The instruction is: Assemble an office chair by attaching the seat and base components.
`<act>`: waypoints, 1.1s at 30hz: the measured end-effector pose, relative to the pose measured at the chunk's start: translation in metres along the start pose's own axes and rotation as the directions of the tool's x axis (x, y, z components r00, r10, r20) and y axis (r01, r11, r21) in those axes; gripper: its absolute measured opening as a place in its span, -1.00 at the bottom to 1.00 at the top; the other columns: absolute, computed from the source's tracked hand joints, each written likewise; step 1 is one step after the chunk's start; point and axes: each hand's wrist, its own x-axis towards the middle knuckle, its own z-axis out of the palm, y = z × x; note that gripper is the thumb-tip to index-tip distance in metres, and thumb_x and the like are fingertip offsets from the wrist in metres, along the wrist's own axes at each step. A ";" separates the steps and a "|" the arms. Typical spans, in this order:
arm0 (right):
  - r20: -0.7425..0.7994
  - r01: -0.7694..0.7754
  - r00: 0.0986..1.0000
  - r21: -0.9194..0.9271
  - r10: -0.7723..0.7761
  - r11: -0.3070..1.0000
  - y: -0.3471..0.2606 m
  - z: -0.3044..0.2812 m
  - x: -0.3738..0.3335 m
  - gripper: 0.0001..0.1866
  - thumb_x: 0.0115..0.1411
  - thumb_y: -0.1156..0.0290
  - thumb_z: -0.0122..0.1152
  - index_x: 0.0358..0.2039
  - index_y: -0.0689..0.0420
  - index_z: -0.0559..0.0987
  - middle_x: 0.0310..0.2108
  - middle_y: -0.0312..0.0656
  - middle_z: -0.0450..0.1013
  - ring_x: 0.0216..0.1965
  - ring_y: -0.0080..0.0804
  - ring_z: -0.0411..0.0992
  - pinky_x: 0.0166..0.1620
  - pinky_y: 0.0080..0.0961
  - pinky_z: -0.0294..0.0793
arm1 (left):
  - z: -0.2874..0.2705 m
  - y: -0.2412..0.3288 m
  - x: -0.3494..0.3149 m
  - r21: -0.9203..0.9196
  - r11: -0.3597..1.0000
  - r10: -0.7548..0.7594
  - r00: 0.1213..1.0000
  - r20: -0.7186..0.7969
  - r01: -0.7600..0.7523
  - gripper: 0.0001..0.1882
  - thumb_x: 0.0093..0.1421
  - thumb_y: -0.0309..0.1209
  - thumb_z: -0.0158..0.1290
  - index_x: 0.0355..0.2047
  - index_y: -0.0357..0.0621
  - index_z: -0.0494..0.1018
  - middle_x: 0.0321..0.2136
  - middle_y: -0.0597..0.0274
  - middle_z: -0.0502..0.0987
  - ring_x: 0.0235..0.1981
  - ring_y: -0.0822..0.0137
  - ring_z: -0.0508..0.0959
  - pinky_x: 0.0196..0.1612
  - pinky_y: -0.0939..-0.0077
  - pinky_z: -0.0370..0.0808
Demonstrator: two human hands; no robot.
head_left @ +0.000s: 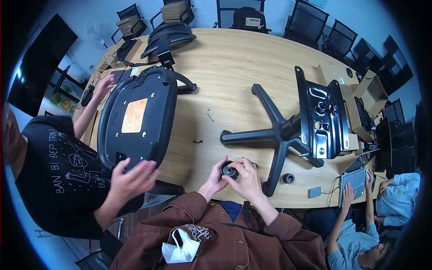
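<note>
Near the table's front edge, my left hand [216,176] is closed round a small black caster wheel [228,169]. The fingers of my right hand [245,179] pinch the same wheel from the other side. A second black caster wheel [288,178] lies on the table to the right. Beyond my hands stands a black star-shaped chair base [281,128]. Its column carries a black metal seat plate [320,112], tilted to face me. To the left, a black chair seat [139,112] is propped up with its underside showing.
A person [58,166] on the left has both hands by the seat. A black chair backrest [168,42] lies at the far left of the table [225,58]. Small fasteners [210,116] lie mid-table. Cardboard boxes [371,96] and a laptop [353,182] with another person's hands occupy the right.
</note>
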 end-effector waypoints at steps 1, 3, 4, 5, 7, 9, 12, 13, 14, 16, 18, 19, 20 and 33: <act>-0.027 -0.041 0.999 0.012 0.041 0.999 -0.001 0.001 -0.002 -0.62 -0.13 0.29 0.53 -0.29 0.13 0.62 -0.27 -0.15 0.45 -0.30 -0.26 0.46 -0.14 -0.28 0.41 | 0.001 -0.001 0.000 -0.001 1.000 -0.014 1.000 0.011 0.014 -0.59 0.31 -0.02 0.01 -0.28 -0.16 0.50 -0.33 0.13 0.58 -0.28 0.20 0.59 -0.09 0.22 0.57; -0.049 -0.078 0.996 0.029 0.080 0.997 -0.003 0.001 -0.006 -0.61 -0.12 0.29 0.53 -0.27 0.14 0.62 -0.21 -0.10 0.43 -0.27 -0.22 0.46 -0.14 -0.28 0.42 | 0.001 -0.003 0.000 -0.022 1.000 -0.003 1.000 -0.014 0.003 -0.60 0.31 -0.03 0.00 -0.28 -0.15 0.50 -0.34 0.13 0.57 -0.29 0.21 0.60 -0.10 0.21 0.58; -0.015 -0.049 0.999 -0.021 0.049 0.999 -0.003 0.001 -0.008 -0.62 -0.10 0.31 0.53 -0.26 0.15 0.62 -0.19 -0.08 0.42 -0.26 -0.20 0.46 -0.15 -0.30 0.44 | 0.000 -0.003 0.000 -0.027 1.000 0.002 1.000 -0.023 -0.003 -0.61 0.32 -0.03 -0.01 -0.29 -0.13 0.50 -0.34 0.12 0.57 -0.30 0.21 0.60 -0.12 0.20 0.58; 0.005 -0.023 1.000 -0.074 0.023 0.997 -0.003 0.000 -0.010 -0.62 -0.09 0.32 0.52 -0.24 0.16 0.62 -0.17 -0.06 0.41 -0.25 -0.19 0.46 -0.16 -0.33 0.45 | -0.002 -0.002 0.000 -0.036 0.999 0.010 1.000 -0.010 -0.010 -0.61 0.32 -0.03 -0.01 -0.29 -0.13 0.50 -0.34 0.12 0.57 -0.30 0.21 0.60 -0.12 0.20 0.58; -0.012 0.040 0.999 -0.031 -0.040 0.999 0.001 -0.002 -0.014 -0.65 -0.06 0.34 0.50 -0.25 0.16 0.63 -0.18 -0.07 0.41 -0.26 -0.18 0.46 -0.17 -0.33 0.45 | -0.005 -0.001 0.001 -0.050 0.999 0.008 1.000 0.027 -0.007 -0.62 0.32 -0.04 -0.01 -0.32 -0.12 0.49 -0.36 0.10 0.56 -0.30 0.23 0.59 -0.13 0.19 0.58; -0.047 0.096 0.994 0.003 -0.096 0.995 0.011 -0.004 -0.019 -0.68 -0.03 0.36 0.48 -0.25 0.17 0.63 -0.19 -0.08 0.41 -0.26 -0.18 0.46 -0.18 -0.34 0.45 | -0.008 -0.001 0.001 -0.104 0.995 0.021 0.996 0.087 -0.012 -0.63 0.32 -0.05 -0.01 -0.34 -0.13 0.49 -0.36 0.08 0.55 -0.30 0.19 0.59 -0.16 0.19 0.59; -0.222 -0.038 0.972 0.181 0.078 0.983 0.041 -0.007 -0.029 -0.72 0.02 0.39 0.42 -0.26 0.20 0.61 -0.22 -0.07 0.41 -0.26 -0.18 0.46 -0.18 -0.34 0.47 | -0.011 -0.002 -0.002 -0.140 0.990 0.030 0.994 0.109 -0.014 -0.62 0.33 -0.05 -0.02 -0.38 -0.12 0.48 -0.37 0.07 0.55 -0.34 0.14 0.59 -0.29 0.23 0.58; -0.186 -0.309 0.923 0.166 0.337 0.937 0.054 -0.008 -0.031 -0.65 0.05 0.35 0.41 -0.17 0.20 0.56 -0.16 -0.04 0.40 -0.20 -0.12 0.46 -0.13 -0.28 0.47 | -0.012 -0.001 -0.005 -0.135 0.991 0.040 0.986 0.163 -0.017 -0.60 0.32 -0.04 -0.02 -0.41 -0.12 0.48 -0.39 0.09 0.56 -0.38 0.13 0.58 -0.39 0.27 0.55; -0.157 -0.553 0.806 0.142 0.571 0.821 0.067 -0.005 -0.033 -0.58 0.08 0.31 0.39 -0.08 0.19 0.52 -0.10 -0.02 0.38 -0.14 -0.06 0.45 -0.09 -0.22 0.48 | -0.013 0.000 -0.007 -0.118 0.992 0.056 0.994 0.096 -0.045 -0.59 0.32 -0.03 -0.02 -0.42 -0.14 0.48 -0.38 0.04 0.55 -0.38 0.03 0.58 -0.44 0.25 0.54; -0.103 -0.585 0.809 -0.057 0.578 0.809 0.089 0.005 -0.040 -0.48 0.07 0.31 0.39 0.02 0.17 0.44 -0.05 0.01 0.35 -0.10 -0.02 0.45 -0.06 -0.21 0.48 | -0.015 -0.001 -0.011 -0.100 0.994 0.059 0.996 0.070 -0.052 -0.59 0.32 -0.03 -0.02 -0.42 -0.14 0.48 -0.37 0.04 0.55 -0.38 0.03 0.58 -0.45 0.27 0.54; 0.000 -0.560 0.811 -0.293 0.586 0.775 0.107 0.018 -0.046 -0.26 0.02 0.29 0.42 0.18 0.12 0.26 0.07 0.07 0.24 -0.02 0.06 0.43 0.00 -0.14 0.48 | -0.015 -0.002 -0.012 -0.083 0.994 0.068 0.996 0.054 -0.064 -0.59 0.32 -0.03 -0.02 -0.42 -0.13 0.48 -0.37 0.05 0.55 -0.38 0.04 0.58 -0.47 0.28 0.54; -0.012 -0.535 0.830 -0.302 0.558 0.789 0.114 0.025 -0.048 -0.26 0.02 0.29 0.42 0.18 0.12 0.26 0.07 0.07 0.24 -0.02 0.06 0.43 0.00 -0.14 0.48 | -0.016 -0.003 -0.012 -0.085 0.995 0.061 0.997 0.049 -0.056 -0.60 0.32 -0.03 -0.01 -0.41 -0.12 0.48 -0.37 0.05 0.55 -0.38 0.04 0.58 -0.46 0.28 0.53; -0.020 -0.529 0.835 -0.303 0.550 0.793 0.120 0.032 -0.050 -0.30 0.03 0.29 0.42 0.15 0.13 0.30 0.04 0.07 0.28 -0.02 0.06 0.43 0.00 -0.12 0.47 | -0.016 -0.003 -0.012 -0.088 0.995 0.054 0.998 0.040 -0.051 -0.60 0.32 -0.03 -0.01 -0.41 -0.11 0.48 -0.36 0.05 0.55 -0.38 0.04 0.58 -0.46 0.29 0.53; -0.049 -0.318 0.942 0.192 0.333 0.928 0.065 -0.018 -0.028 -0.60 0.04 0.51 0.41 -0.11 0.27 0.51 -0.19 -0.10 0.39 -0.30 -0.38 0.51 -0.34 -0.53 0.60 | -0.031 -0.003 -0.008 0.001 0.996 0.089 0.996 -0.004 -0.089 -0.62 0.31 -0.04 0.00 -0.41 -0.09 0.49 -0.39 0.08 0.56 -0.38 0.09 0.59 -0.37 0.29 0.57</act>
